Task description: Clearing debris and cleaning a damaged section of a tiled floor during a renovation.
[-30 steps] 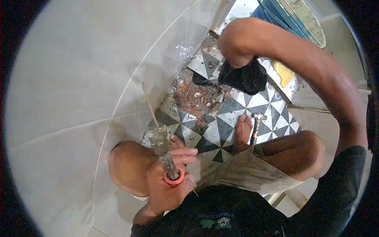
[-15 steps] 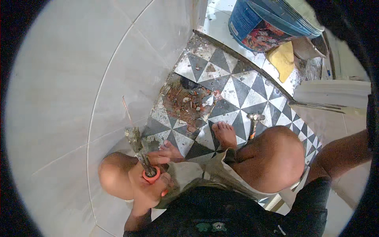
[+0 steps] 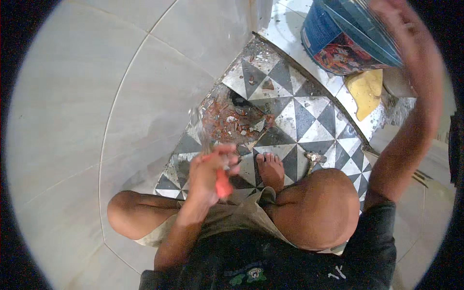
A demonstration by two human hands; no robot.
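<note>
Left hand [image 3: 205, 173] encloses the orange-handled tool [image 3: 223, 184] near the broken floor patch [image 3: 231, 122], presumably for directional control, while the right hand [image 3: 400, 20] is raised beside the bucket [image 3: 333, 46], its blurred grip indeterminable.

Soft, grainy light — motion-blurred hands [image 3: 205, 169]

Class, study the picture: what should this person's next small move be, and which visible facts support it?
Probably lower the red-handled tool onto the rubble: the left hand grips it, pointing it toward those loose pieces. The right hand is up by the bucket, so the left seems better placed.
</note>
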